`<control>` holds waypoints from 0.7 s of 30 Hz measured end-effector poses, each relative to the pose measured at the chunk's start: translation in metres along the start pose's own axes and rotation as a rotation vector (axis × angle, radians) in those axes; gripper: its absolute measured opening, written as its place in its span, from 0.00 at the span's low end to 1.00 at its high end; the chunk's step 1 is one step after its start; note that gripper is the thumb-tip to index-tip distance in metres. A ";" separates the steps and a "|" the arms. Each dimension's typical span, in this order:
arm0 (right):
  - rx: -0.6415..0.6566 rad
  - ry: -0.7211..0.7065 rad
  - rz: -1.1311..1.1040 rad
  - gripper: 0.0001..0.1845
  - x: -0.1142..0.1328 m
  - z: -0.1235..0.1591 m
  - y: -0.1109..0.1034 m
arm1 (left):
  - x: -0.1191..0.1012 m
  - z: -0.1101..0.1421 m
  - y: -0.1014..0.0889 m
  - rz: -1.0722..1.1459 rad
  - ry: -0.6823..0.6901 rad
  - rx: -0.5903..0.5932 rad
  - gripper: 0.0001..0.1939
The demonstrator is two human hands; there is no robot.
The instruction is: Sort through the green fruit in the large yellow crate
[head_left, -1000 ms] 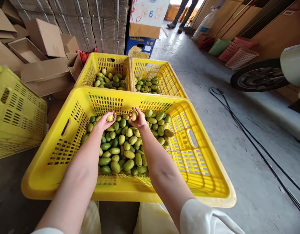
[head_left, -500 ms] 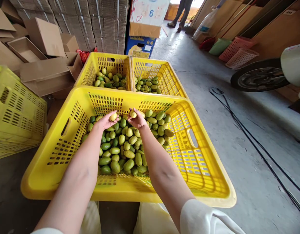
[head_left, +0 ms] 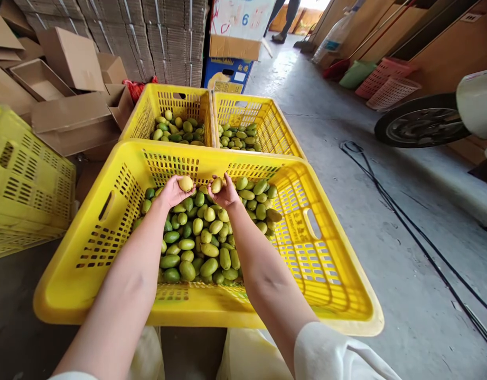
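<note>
Both my hands are over the far half of a large yellow plastic crate (head_left: 79, 285), above a heap of green and yellowish oval fruits (head_left: 209, 250). A pale yellow oval fruit (head_left: 185, 183) rests in the fingers of my left hand (head_left: 174, 192). My right hand (head_left: 226, 194) grips a yellow-green oval fruit (head_left: 216, 185) between thumb and fingers. The two held fruits are a short way apart. The exact kind of fruit is not certain. My forearms hide part of the heap.
Two smaller-looking yellow crates, left (head_left: 138, 113) and right (head_left: 281, 124), hold more fruit behind. Another yellow crate (head_left: 29, 184) stands at left, beside cardboard boxes (head_left: 73, 116). Black cables (head_left: 402, 221) and a wheel (head_left: 425, 121) are on the right. A person's legs (head_left: 289, 21) show far back.
Both held fruits have turned slightly in my fingers, and my right fingers have lifted a little. In the background, the person's legs have moved left, partly behind the boxes.
</note>
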State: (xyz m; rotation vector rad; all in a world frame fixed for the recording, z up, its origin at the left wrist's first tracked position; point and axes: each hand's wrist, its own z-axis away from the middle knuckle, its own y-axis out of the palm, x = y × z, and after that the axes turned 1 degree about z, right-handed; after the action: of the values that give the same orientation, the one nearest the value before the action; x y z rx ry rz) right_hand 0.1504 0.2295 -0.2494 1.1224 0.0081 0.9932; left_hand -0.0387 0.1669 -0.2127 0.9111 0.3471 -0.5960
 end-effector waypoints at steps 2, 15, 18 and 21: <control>0.023 0.007 0.017 0.08 0.000 0.003 0.003 | 0.002 -0.001 0.001 0.017 0.007 0.003 0.08; 0.025 0.053 0.017 0.02 0.004 0.004 -0.004 | 0.002 -0.005 -0.006 -0.217 0.015 -0.024 0.10; 0.023 0.069 -0.004 0.05 0.007 0.002 -0.009 | 0.001 -0.004 -0.006 -0.210 -0.003 -0.041 0.08; 0.003 -0.017 -0.034 0.05 0.007 0.003 -0.012 | -0.001 -0.002 -0.004 -0.152 0.007 -0.043 0.07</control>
State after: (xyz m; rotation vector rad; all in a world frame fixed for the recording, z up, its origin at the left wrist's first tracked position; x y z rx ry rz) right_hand 0.1636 0.2309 -0.2539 1.1296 0.0149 0.9534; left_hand -0.0421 0.1671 -0.2162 0.8503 0.4365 -0.7228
